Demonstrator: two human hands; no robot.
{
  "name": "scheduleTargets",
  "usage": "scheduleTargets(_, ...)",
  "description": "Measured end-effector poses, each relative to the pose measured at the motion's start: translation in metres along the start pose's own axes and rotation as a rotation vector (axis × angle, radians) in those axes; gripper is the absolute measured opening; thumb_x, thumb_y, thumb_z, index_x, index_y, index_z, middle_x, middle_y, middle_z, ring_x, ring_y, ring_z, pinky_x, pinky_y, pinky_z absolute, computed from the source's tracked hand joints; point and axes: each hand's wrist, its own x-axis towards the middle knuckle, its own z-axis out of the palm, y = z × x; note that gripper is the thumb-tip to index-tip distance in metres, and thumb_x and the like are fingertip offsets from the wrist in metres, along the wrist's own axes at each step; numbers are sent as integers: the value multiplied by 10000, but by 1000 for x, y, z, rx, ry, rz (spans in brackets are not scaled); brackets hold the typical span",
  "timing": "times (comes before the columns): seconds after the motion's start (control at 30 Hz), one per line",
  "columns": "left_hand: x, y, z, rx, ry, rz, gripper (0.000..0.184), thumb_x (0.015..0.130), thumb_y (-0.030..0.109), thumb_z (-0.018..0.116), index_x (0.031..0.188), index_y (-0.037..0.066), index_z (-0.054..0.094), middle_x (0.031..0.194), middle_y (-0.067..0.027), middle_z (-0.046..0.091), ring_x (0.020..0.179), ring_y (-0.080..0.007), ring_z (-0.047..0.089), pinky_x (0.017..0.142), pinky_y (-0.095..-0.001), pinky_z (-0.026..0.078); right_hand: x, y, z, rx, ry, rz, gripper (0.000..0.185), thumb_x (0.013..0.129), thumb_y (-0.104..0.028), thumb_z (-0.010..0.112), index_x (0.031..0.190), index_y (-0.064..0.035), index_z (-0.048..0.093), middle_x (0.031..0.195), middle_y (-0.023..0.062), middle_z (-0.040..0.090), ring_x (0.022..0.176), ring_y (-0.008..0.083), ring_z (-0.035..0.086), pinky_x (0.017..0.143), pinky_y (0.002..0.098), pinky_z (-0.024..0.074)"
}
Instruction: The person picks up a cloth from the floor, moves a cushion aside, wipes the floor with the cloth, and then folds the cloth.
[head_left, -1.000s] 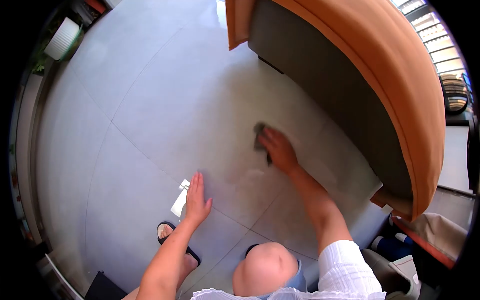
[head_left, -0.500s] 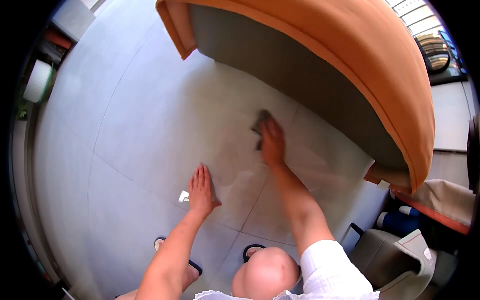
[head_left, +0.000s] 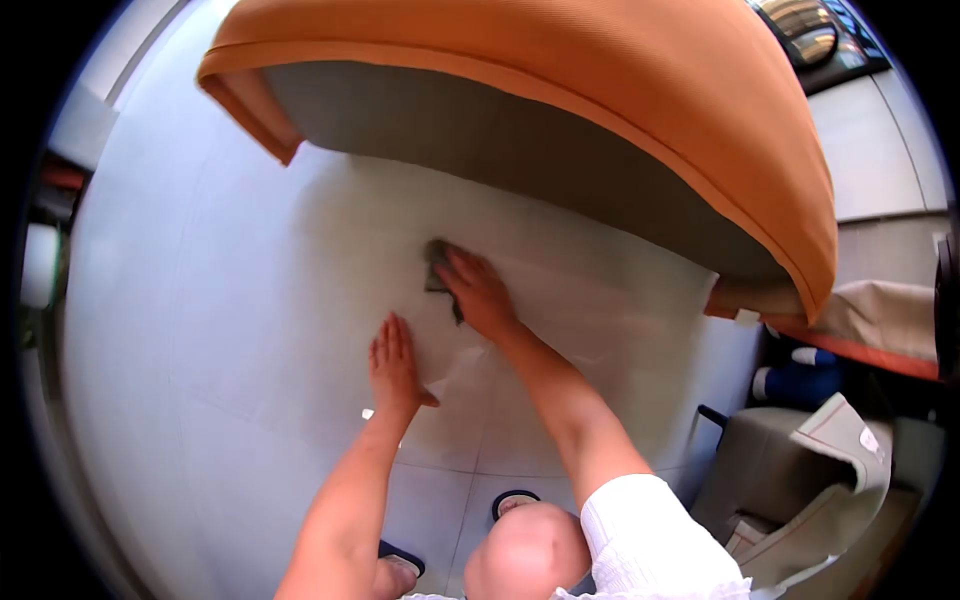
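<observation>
No lettering, number, brand or sign can be read. A small white patch (head_left: 869,438) on the beige cloth (head_left: 822,430) at the right could be a label, but it is too small to make out. A pale tab (head_left: 746,317) by the low right corner of the orange sofa (head_left: 600,60) shows no legible print.

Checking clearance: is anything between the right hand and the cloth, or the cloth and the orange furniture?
Nothing visible. The right hand is on the cloth, and only floor shows from there to the orange furniture. The left hand is outside that gap.
</observation>
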Motion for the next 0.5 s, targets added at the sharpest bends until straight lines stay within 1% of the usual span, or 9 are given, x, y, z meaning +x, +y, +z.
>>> scheduleTargets(0.03, 1, 1, 1, 15, -7, -10, 1577, 298, 514, 950, 1539, 1, 123, 1622, -156, 142, 1489, -277, 205, 1199, -420, 214, -29, 25, -6, -102, 71, 197, 456, 879, -41, 526, 1334, -53, 542, 1467, 177, 441, 1367, 346, 399, 1136, 445, 331)
scheduleTargets(0.07, 3, 2, -1, -4, -17, -8, 1579, 304, 498, 955, 1541, 3, 106, 1625, -158, 124, 1493, -283, 185, 1201, -425, 205, -64, 41, -12, -200, 140, 395, 446, 893, -47, 515, 1338, -49, 537, 1470, 184, 439, 1366, 353, 397, 1136, 447, 327)
scheduleTargets(0.17, 5, 4, -2, -36, -79, -31, 1583, 329, 454, 967, 1545, 8, 58, 1631, -159, 73, 1502, -291, 142, 1204, -436, 190, -117, 5, -33, -297, 308, 564, 470, 862, -38, 511, 1330, -5, 522, 1424, 218, 466, 1334, 387, 419, 1123, 458, 332)
scheduleTargets(0.27, 4, 5, -3, -48, -57, -27, 1579, 324, 450, 967, 1544, 7, 68, 1629, -163, 86, 1502, -297, 140, 1202, -436, 196, -153, -29, -59, -409, 477, 707, 497, 830, -29, 507, 1322, 38, 506, 1379, 251, 494, 1302, 421, 442, 1111, 470, 337)
scheduleTargets(0.33, 5, 5, -4, -56, -51, -17, 1582, 318, 458, 966, 1543, 5, 73, 1627, -165, 96, 1503, -301, 139, 1200, -439, 199, -141, -48, -5, -125, 188, 797, 498, 876, -32, 488, 1367, 50, 469, 1463, 216, 435, 1355, 392, 399, 1130, 448, 316)
scheduleTargets(0.37, 4, 4, -3, -61, -48, -17, 1584, 315, 462, 965, 1543, 5, 76, 1626, -166, 102, 1503, -304, 139, 1199, -441, 200, -114, -73, 6, 43, 275, 646, 474, 879, -40, 490, 1351, 6, 504, 1491, 166, 419, 1366, 355, 403, 1128, 443, 337)
scheduleTargets(0.43, 5, -1, 11, -36, 26, 14, 1586, 291, 467, 966, 1538, 1, 106, 1622, -160, 131, 1496, -299, 177, 1189, -433, 222, -81, -97, 15, 76, 22, 280, 491, 871, -40, 477, 1361, -49, 505, 1464, 183, 440, 1363, 353, 401, 1136, 450, 329)
scheduleTargets(0.47, 4, -4, 16, -21, 59, 30, 1587, 278, 470, 967, 1536, -1, 121, 1620, -158, 146, 1492, -297, 196, 1184, -430, 233, -77, -89, 10, 77, -15, 200, 500, 868, -38, 490, 1367, -69, 507, 1475, 166, 433, 1369, 340, 401, 1137, 439, 334)
scheduleTargets(0.5, 0, -9, 16, -28, 41, 32, 1595, 284, 479, 965, 1539, 0, 105, 1621, -162, 136, 1496, -299, 177, 1187, -441, 224, -75, -79, 3, 82, -51, 127, 510, 865, -35, 502, 1373, -89, 508, 1486, 149, 427, 1374, 327, 401, 1138, 427, 339)
